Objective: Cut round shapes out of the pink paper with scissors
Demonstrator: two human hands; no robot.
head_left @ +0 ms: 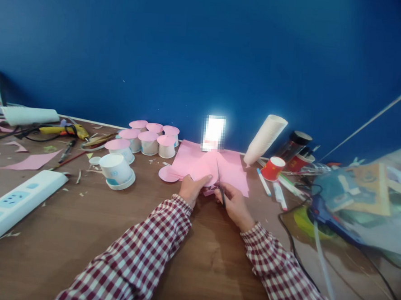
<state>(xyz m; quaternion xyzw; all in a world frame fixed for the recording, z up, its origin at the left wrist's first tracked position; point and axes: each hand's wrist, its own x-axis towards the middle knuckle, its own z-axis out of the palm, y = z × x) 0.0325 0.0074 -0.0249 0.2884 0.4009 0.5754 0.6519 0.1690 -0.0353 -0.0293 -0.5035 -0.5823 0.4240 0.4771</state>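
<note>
My left hand [194, 188] pinches a piece of pink paper [204, 166] between thumb and fingers. In my right hand [233, 201] are black-handled scissors [222, 194], their blades pointing away from me and over the pink paper. Beneath and behind lie larger pink sheets [238, 170] on the brown table. A round pink piece [168, 174] rests just left of my left hand. Further left stand several white paper cups topped with pink discs [150, 138].
At the left are a white power strip [24, 202], a white cup [114, 168] and a yellow tool [66, 130]. To the right stand a leaning cup stack [265, 138], a red cup [273, 168], markers [263, 182] and a blue glue gun [332, 223] with cables.
</note>
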